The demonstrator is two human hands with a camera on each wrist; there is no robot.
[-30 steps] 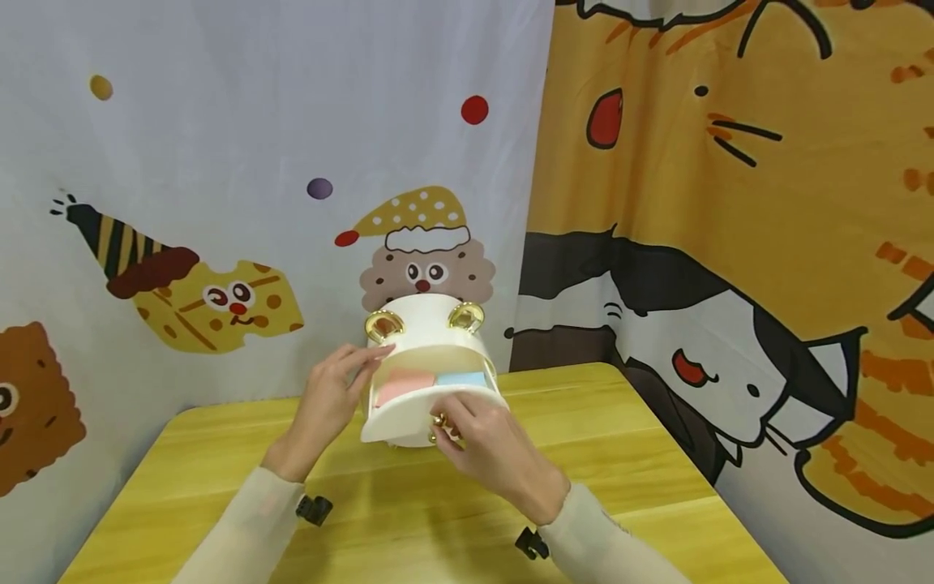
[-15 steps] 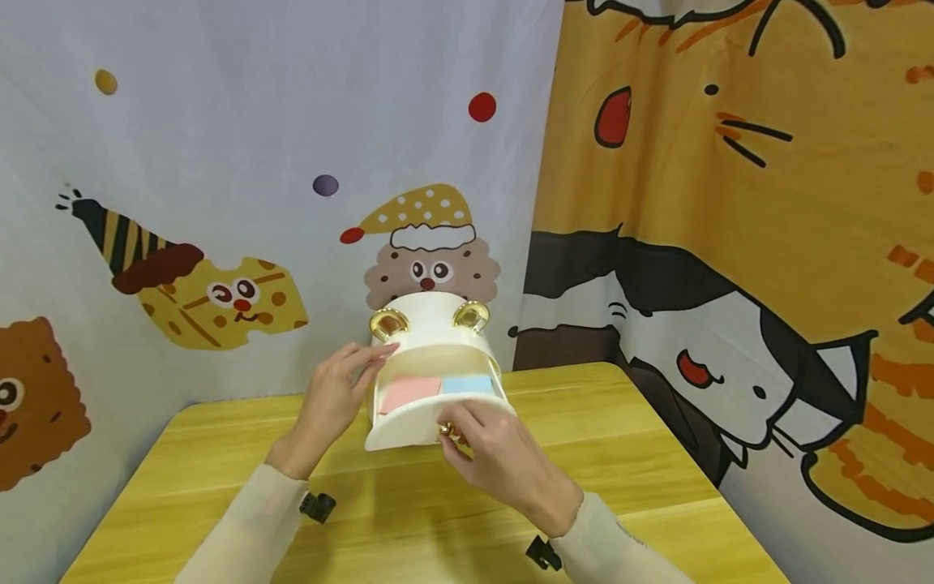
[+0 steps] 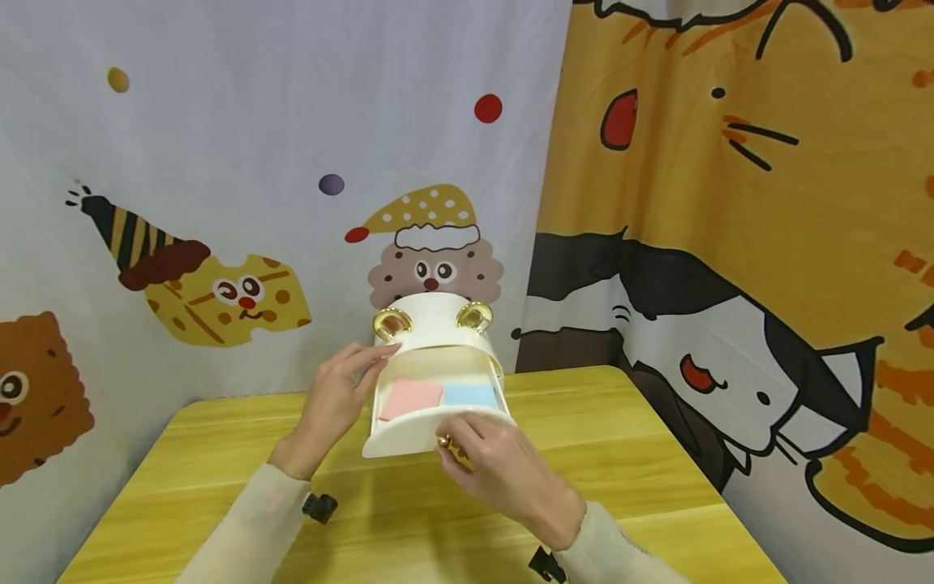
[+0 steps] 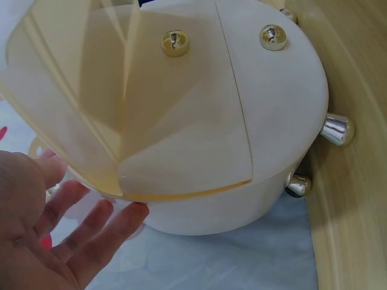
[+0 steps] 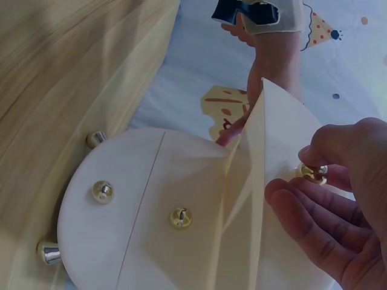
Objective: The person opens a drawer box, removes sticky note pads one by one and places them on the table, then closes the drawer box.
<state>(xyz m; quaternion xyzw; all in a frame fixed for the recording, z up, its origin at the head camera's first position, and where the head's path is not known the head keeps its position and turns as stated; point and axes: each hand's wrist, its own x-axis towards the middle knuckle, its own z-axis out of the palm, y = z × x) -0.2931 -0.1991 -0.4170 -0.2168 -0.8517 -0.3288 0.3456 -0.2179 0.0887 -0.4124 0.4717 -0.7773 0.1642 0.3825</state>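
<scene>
A white rounded drawer box (image 3: 430, 315) with gold ear-shaped trims stands near the table's far edge. Its top drawer (image 3: 397, 438) is pulled out. A pink paper pad (image 3: 411, 399) and a light blue paper pad (image 3: 470, 396) lie side by side inside it. My right hand (image 3: 503, 466) pinches the drawer's gold knob (image 5: 314, 173) between thumb and fingers. With extended fingertips, my left hand (image 3: 337, 397) touches the left side of the box, as the left wrist view shows too. Below the pulled drawer are two more gold knobs, an upper one (image 5: 180, 217) and a lower one (image 5: 103, 192).
The box rests on gold feet (image 4: 337, 129) on a yellow wood-grain table (image 3: 379, 527). Close behind it hangs a white cartoon-printed curtain (image 3: 409, 105). An orange cat-printed curtain (image 3: 671, 186) hangs at the right.
The top drawer has slid further out toward me with my right hand on its knob. More of the pink and blue pads shows. My left hand has stayed at the box's side.
</scene>
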